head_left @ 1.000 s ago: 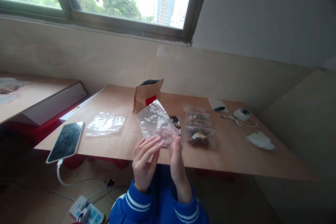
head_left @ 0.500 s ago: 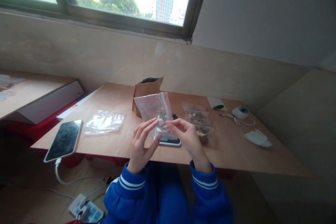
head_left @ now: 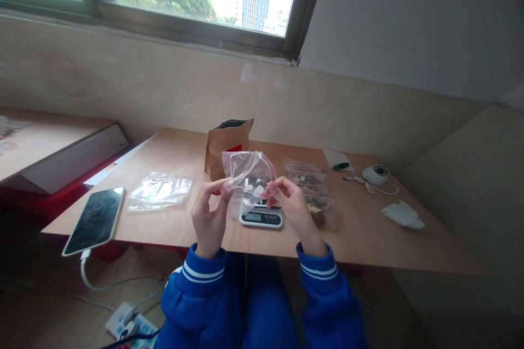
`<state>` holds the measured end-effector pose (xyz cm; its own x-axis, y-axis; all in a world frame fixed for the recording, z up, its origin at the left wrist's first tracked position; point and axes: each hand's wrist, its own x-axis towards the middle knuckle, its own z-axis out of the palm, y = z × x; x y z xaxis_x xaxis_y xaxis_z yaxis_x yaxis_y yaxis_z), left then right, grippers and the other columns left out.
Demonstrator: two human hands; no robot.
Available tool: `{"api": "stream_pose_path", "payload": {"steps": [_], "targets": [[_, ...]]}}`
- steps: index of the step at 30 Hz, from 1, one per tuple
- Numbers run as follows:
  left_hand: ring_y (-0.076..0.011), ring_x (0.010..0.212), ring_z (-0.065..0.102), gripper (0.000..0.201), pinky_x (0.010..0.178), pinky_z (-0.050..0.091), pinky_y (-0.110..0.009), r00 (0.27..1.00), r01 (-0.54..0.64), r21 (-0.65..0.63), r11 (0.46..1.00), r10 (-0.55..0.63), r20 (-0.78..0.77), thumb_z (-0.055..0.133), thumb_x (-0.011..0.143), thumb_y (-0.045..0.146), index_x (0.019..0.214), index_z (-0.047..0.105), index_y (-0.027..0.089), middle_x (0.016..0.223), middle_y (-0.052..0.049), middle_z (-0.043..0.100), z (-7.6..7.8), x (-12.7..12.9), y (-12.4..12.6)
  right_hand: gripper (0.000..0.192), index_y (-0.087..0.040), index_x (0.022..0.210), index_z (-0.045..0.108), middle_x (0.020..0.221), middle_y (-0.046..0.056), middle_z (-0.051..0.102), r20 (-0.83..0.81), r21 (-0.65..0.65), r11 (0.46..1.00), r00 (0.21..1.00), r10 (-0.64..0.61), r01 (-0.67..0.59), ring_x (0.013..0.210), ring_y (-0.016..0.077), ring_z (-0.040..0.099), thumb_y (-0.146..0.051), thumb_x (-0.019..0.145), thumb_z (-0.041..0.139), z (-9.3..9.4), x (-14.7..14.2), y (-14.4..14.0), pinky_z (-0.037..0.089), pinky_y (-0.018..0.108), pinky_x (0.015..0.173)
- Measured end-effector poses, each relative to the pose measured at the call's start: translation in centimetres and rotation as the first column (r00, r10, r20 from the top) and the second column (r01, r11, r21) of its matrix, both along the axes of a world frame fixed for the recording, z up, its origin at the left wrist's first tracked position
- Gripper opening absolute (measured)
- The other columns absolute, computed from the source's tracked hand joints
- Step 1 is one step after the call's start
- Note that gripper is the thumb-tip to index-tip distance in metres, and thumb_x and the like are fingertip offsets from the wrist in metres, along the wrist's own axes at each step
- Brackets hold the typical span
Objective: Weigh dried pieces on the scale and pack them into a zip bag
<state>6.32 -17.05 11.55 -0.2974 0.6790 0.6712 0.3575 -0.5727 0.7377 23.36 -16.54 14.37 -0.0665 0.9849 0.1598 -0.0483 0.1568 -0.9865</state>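
A clear zip bag with a pink-red seal strip is held up between my two hands. My left hand pinches its left side between thumb and fingers. On the right, my right hand grips the edge by the seal strip. The bag's mouth looks spread apart. Beneath it sits a white kitchen scale with a dark display panel; small pale and dark pieces show through the plastic, and I cannot tell whether they lie in the bag or on the scale.
A brown paper pouch stands open behind. Several filled zip bags lie to the right, flat clear bags to the left. A phone overhangs the table's left edge. Farther right are a screwdriver, a white dome camera and a crumpled tissue.
My left hand has gone from open fingers beside the bag to pinching its left side. The bag has tilted down and its mouth has widened, and more of the scale shows.
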Motion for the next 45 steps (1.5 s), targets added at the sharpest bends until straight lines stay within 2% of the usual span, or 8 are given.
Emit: {"api": "stream_pose_path", "payload": {"steps": [5, 9, 14, 20, 24, 29, 36, 45], "targets": [[-0.0145, 0.082, 0.061, 0.018, 0.075, 0.049, -0.029, 0.993, -0.062, -0.070, 0.996, 0.069, 0.093, 0.060, 0.087, 0.035, 0.095, 0.066, 0.020, 0.091, -0.003, 0.068, -0.1, -0.6, 1.0, 0.048, -0.020, 0.095, 0.067, 0.095, 0.007, 0.070, 0.190, 0.083, 0.994, 0.978, -0.091, 0.076, 0.086, 0.0189, 0.065, -0.057, 0.094, 0.037, -2.2, 2.0, 1.3, 0.052, 0.034, 0.081], [-0.0196, 0.103, 0.060, 0.018, 0.092, 0.046, -0.037, 0.996, -0.084, -0.070, 0.994, 0.085, 0.005, 0.061, 0.086, 0.037, 0.087, 0.062, 0.019, 0.099, -0.005, 0.066, -0.5, -1.3, 1.5, 0.043, -0.017, 0.120, 0.061, 0.124, 0.014, 0.059, 0.555, 0.291, 0.947, 0.783, -0.281, 0.134, 0.122, 0.0271, 0.051, -0.046, 0.089, 0.052, -6.1, 3.6, 3.4, 0.037, 0.046, 0.108], [-0.0218, 0.116, 0.056, 0.023, 0.102, 0.041, -0.041, 0.989, 0.072, -0.188, 0.980, -0.045, 0.144, 0.053, 0.090, 0.043, 0.092, 0.050, 0.021, 0.116, -0.010, 0.062, -2.1, -1.2, 2.1, 0.056, -0.029, 0.140, 0.046, 0.153, 0.012, 0.033, 0.779, 0.228, 0.973, 0.608, -0.154, -0.045, 0.143, 0.0304, 0.026, -0.043, 0.088, 0.057, -10.0, 4.2, 5.3, 0.027, 0.052, 0.114], [-0.0201, 0.099, 0.062, 0.032, 0.087, 0.048, -0.034, 0.977, 0.105, -0.269, 0.958, -0.048, 0.210, 0.051, 0.088, 0.054, 0.090, 0.043, 0.023, 0.094, -0.005, 0.061, -3.4, -1.0, 1.9, 0.080, -0.034, 0.146, 0.037, 0.158, 0.010, 0.023, 0.856, 0.162, 0.972, 0.514, -0.054, -0.168, 0.147, 0.0343, 0.011, -0.058, 0.076, 0.067, -9.9, 4.5, 7.5, 0.017, 0.057, 0.116], [-0.0182, 0.082, 0.063, 0.032, 0.075, 0.049, -0.031, 0.978, 0.074, -0.327, 0.942, -0.004, 0.211, 0.050, 0.088, 0.053, 0.090, 0.044, 0.022, 0.086, -0.003, 0.061, -3.8, -1.3, 1.6, 0.067, -0.029, 0.140, 0.046, 0.153, 0.011, 0.033, 0.836, 0.153, 0.962, 0.549, -0.003, -0.227, 0.145, 0.0316, 0.022, -0.052, 0.081, 0.065, -10.2, 4.7, 8.1, 0.024, 0.051, 0.115], [-0.0185, 0.087, 0.063, 0.029, 0.079, 0.049, -0.032, 0.977, 0.090, -0.339, 0.936, -0.017, 0.214, 0.050, 0.089, 0.050, 0.091, 0.046, 0.022, 0.087, -0.003, 0.061, -4.2, -1.1, 1.4, 0.040, -0.026, 0.125, 0.059, 0.131, 0.009, 0.050, 0.774, 0.321, 0.931, 0.615, -0.150, -0.175, 0.126, 0.0246, 0.044, -0.030, 0.086, 0.062, -10.6, 4.4, 7.4, 0.037, 0.043, 0.108], [-0.0211, 0.120, 0.056, 0.023, 0.105, 0.039, -0.039, 0.958, 0.181, -0.314, 0.932, -0.095, 0.271, 0.049, 0.092, 0.046, 0.094, 0.046, 0.023, 0.118, -0.009, 0.062, -4.5, -0.7, 1.4, 0.029, -0.026, 0.116, 0.065, 0.118, 0.010, 0.057, 0.789, 0.387, 0.905, 0.572, -0.226, -0.177, 0.114, 0.0263, 0.049, -0.021, 0.091, 0.052, -10.7, 3.8, 7.7, 0.044, 0.046, 0.101], [-0.0204, 0.101, 0.064, 0.030, 0.087, 0.050, -0.034, 0.963, 0.142, -0.327, 0.934, -0.053, 0.266, 0.049, 0.090, 0.050, 0.097, 0.046, 0.021, 0.106, -0.009, 0.065, -4.5, -0.1, 1.0, 0.031, -0.028, 0.120, 0.064, 0.118, 0.008, 0.061, 0.673, 0.416, 0.909, 0.682, -0.286, -0.028, 0.113, 0.0238, 0.054, -0.025, 0.095, 0.046, -10.3, 3.0, 8.0, 0.044, 0.041, 0.103]]}}
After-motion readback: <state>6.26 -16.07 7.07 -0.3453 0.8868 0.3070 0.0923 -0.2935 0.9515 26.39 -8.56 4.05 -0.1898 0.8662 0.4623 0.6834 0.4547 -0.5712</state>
